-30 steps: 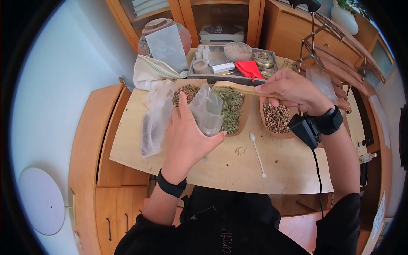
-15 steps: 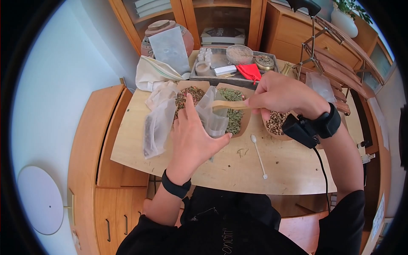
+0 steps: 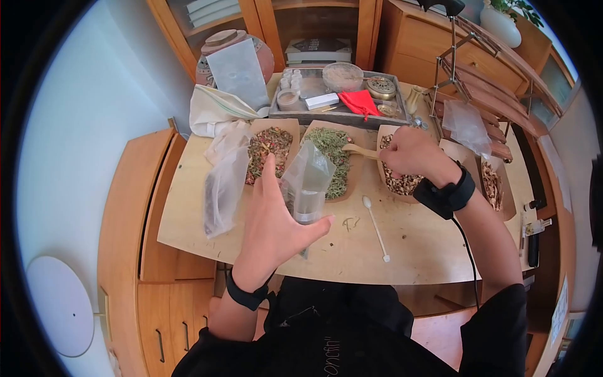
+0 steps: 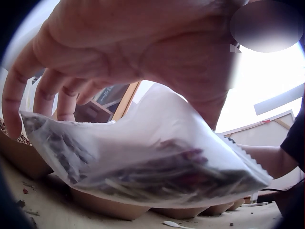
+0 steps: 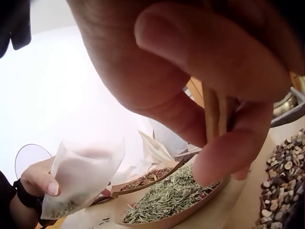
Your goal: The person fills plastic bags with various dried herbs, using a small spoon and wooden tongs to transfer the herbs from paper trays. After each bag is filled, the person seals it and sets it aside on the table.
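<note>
My left hand (image 3: 267, 220) holds a translucent pouch (image 3: 316, 179) between spread thumb and fingers. In the left wrist view, dark and green dried bits lie along the bottom of the pouch (image 4: 157, 176). My right hand (image 3: 414, 154) grips the handle of a wooden scoop (image 3: 361, 150). The scoop's end is over the right side of the green dried herb (image 3: 326, 141), in a brown paper tray just beyond the pouch. Below the right hand lies a paper tray of chopped brown and pale pieces (image 3: 402, 183). In the right wrist view, curled fingers cover part of the scoop handle (image 5: 214, 114).
Reddish mixed herbs (image 3: 270, 147) fill a tray at left, beside a clear plastic bag (image 3: 223, 195). A small white spoon (image 3: 377, 229) lies near the front. A grey tray (image 3: 276, 113) with a bowl and red pouch stands behind. Another tray holds sliced pieces (image 3: 492, 182) at right.
The scoop has moved from the pouch's mouth rightward to the green herb tray, with my right hand now over the brown pieces. My left hand keeps holding the pouch in about the same place.
</note>
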Motion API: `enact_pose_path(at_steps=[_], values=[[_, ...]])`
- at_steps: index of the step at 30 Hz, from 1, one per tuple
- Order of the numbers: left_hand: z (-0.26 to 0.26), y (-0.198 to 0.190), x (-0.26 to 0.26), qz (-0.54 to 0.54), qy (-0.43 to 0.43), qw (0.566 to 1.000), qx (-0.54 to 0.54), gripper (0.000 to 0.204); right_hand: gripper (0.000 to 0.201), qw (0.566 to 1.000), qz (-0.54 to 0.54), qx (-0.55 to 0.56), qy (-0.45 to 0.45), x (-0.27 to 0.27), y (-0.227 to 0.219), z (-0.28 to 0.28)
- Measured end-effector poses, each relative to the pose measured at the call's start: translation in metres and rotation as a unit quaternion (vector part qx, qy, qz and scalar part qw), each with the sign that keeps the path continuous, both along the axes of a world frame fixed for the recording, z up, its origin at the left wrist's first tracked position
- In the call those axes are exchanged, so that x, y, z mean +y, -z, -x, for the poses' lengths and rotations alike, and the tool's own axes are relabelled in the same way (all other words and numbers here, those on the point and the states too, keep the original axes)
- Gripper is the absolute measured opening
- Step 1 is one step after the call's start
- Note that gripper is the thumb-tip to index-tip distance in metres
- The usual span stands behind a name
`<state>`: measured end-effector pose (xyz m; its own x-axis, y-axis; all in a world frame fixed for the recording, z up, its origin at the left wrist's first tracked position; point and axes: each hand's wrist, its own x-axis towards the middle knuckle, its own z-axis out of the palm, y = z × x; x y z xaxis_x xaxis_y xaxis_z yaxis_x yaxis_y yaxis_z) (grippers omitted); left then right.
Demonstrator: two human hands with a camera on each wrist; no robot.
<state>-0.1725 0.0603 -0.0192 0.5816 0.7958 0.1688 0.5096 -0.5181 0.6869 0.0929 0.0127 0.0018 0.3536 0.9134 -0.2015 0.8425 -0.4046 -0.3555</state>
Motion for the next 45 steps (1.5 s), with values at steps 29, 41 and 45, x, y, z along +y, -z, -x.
enact_pose_path(at_steps=[29, 41, 45], values=[[-0.015, 0.02, -0.003, 0.079, 0.084, 0.993, -0.035, 0.116, 0.028, 0.908, -0.002, 0.414, 0.063, -0.006, 0.021, 0.004], [-0.001, 0.014, 0.008, -0.083, -0.063, 0.993, 0.049, 0.114, 0.026, 0.912, -0.042, 0.401, 0.081, -0.012, -0.007, -0.006], [-0.011, 0.008, 0.009, -0.096, -0.082, 0.99, 0.065, 0.112, 0.028, 0.912, -0.051, 0.399, 0.074, -0.012, -0.034, -0.002]])
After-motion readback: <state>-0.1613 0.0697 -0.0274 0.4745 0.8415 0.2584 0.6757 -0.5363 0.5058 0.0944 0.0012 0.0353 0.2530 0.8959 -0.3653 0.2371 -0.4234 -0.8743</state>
